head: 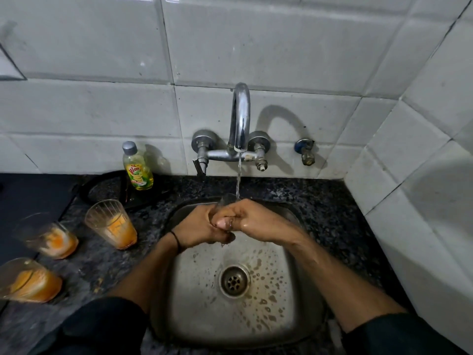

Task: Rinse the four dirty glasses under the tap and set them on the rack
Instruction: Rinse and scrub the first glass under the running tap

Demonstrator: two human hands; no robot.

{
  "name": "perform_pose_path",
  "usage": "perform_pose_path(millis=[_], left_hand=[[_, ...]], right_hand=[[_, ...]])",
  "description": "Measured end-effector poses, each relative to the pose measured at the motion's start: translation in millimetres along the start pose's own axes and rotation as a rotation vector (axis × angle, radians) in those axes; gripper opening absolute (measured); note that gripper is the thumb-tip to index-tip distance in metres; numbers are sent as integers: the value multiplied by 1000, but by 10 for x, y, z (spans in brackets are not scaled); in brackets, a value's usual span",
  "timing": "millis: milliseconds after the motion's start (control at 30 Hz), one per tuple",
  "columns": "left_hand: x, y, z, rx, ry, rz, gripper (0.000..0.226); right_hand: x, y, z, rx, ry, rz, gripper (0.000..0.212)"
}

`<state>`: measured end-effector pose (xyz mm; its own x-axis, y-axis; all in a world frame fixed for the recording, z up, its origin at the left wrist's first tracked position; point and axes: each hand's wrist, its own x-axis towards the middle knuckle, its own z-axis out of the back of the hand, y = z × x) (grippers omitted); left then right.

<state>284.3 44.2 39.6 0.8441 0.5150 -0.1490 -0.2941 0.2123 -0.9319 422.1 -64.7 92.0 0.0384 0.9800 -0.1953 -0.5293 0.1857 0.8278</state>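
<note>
Water runs from the chrome tap point(240, 124) into a clear glass point(227, 199) held over the steel sink point(289, 290). My left hand point(202, 226) grips the glass from the left and my right hand point(252, 219) grips it from the right, so only its rim shows. On the dark counter at the left stand three dirty glasses with orange residue: one point(112, 224) nearest the sink, one point(51, 238) further left, one point(25, 280) at the frame's left edge. No rack is in view.
A yellow dish-soap bottle point(137, 167) stands against the tiled wall left of the tap. A dark round plate point(102, 187) lies behind the glasses. The drain point(235, 280) sits mid-sink amid brown droplets. A small valve point(305, 152) juts from the wall at the right.
</note>
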Motion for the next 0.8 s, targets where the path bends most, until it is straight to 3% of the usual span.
perform_pose_path(millis=[67, 133, 200, 267, 333, 367, 467, 533, 600, 667, 733, 800], left_hand=[[-10, -17, -126, 291, -305, -51, 32], [-47, -24, -354, 407, -527, -99, 31], [-41, 18, -406, 314, -478, -107, 36], [16, 37, -173, 191, -189, -98, 44], [23, -6, 81, 169, 70, -82, 43], [12, -35, 138, 238, 59, -76, 39], [-29, -67, -3, 640, -325, -186, 39], [-52, -71, -174, 631, -419, -303, 49], [-56, -79, -113, 396, -350, -271, 54], [-47, -48, 68, -118, -199, -181, 62], [-68, -13, 147, -730, -31, -121, 58], [-39, -28, 49, -1048, 0, -147, 43]], right_hand=[[28, 46, -56, 305, -95, -81, 19], [130, 129, -132, 424, -193, -268, 25], [137, 141, -140, 246, -207, -264, 27], [62, 97, -88, -66, -94, -148, 27], [-27, 7, -87, -113, 49, -86, 17], [-58, -26, -116, -15, 57, -68, 17], [3, 91, -160, 486, -112, -208, 23], [22, 125, -132, 549, -136, -301, 35], [14, 136, -132, 575, -159, -287, 35], [-27, 54, -126, 711, -218, -229, 28], [-91, 47, -179, 880, -237, -149, 35], [-79, 126, -311, 1039, -205, -66, 37]])
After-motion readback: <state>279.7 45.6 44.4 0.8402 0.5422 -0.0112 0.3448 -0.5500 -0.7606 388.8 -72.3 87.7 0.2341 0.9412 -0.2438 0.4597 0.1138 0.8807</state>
